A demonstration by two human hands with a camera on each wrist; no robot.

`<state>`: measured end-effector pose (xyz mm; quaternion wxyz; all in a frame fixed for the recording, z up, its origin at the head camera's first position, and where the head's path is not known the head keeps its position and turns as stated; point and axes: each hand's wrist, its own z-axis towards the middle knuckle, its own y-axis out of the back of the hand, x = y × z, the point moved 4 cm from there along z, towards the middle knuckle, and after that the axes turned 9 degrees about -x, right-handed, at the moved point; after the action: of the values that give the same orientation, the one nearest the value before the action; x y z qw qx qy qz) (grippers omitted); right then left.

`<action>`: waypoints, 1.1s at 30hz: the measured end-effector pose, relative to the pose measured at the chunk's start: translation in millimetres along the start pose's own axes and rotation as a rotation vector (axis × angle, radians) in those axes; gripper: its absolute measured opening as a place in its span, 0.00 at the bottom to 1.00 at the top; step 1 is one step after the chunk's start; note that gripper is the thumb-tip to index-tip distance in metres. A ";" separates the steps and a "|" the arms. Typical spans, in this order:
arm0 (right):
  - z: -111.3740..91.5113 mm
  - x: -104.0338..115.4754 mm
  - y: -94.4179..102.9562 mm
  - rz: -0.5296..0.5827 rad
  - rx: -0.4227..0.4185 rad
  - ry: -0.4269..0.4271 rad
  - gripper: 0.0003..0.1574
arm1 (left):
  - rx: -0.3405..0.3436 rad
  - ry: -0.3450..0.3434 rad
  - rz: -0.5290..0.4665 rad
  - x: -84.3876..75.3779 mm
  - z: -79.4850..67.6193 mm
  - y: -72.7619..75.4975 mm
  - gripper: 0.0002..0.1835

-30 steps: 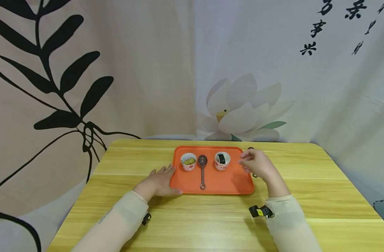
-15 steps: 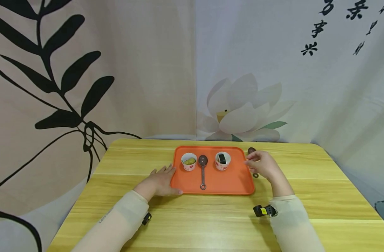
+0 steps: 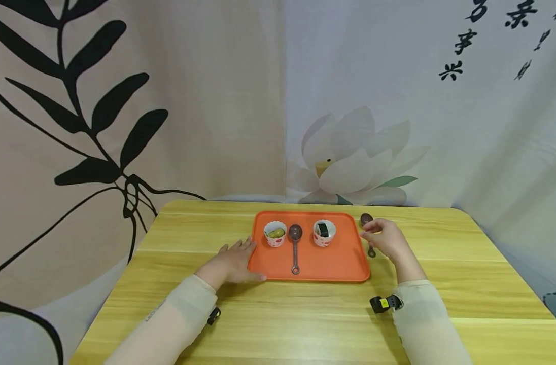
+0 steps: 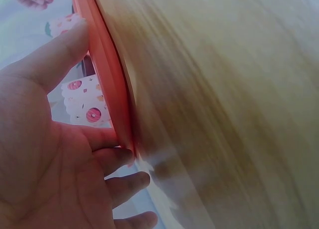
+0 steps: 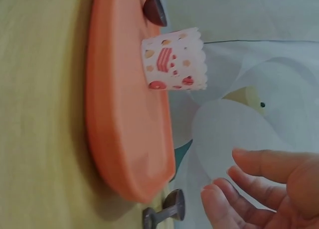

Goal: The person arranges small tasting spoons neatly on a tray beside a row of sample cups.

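Note:
My left hand (image 3: 234, 261) lies at the left edge of an orange tray (image 3: 337, 263). In the left wrist view, its thumb and fairly straight fingers touch the tray's rim (image 4: 112, 79). Two patterned paper cups stand on the tray: the left cup (image 3: 275, 242) holds something yellow-green, the right cup (image 3: 323, 243) a white and black piece like a rice ball. Between them lies a brown spoon (image 3: 295, 251). Over a second brown spoon (image 3: 366, 219), just right of the tray, hovers my right hand (image 3: 388, 242). The right wrist view shows its loosely bent fingers apart from that spoon (image 5: 172, 209).
The tray sits near the back of a wooden table (image 3: 305, 324). Behind the table's far edge hangs a curtain (image 3: 232, 101) printed with leaves, a lotus and characters. A wrist camera (image 3: 380, 304) is strapped to the right wrist.
My right hand has moved rightward from over the tray's right edge to above the second spoon, uncovering more of its bowl. The left hand stays at the tray; the view shifts slightly.

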<state>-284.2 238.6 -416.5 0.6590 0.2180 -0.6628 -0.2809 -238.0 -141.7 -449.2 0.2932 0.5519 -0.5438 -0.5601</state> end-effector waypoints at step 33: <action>22.8 -36.1 -8.4 -0.029 -0.106 -0.061 0.17 | 0.000 0.007 0.002 -1.7 -2.1 1.3 0.57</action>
<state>-306.3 258.1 -448.6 0.6450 0.1839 -0.6636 -0.3315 -236.0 -141.1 -447.0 0.2955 0.5533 -0.5432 -0.5581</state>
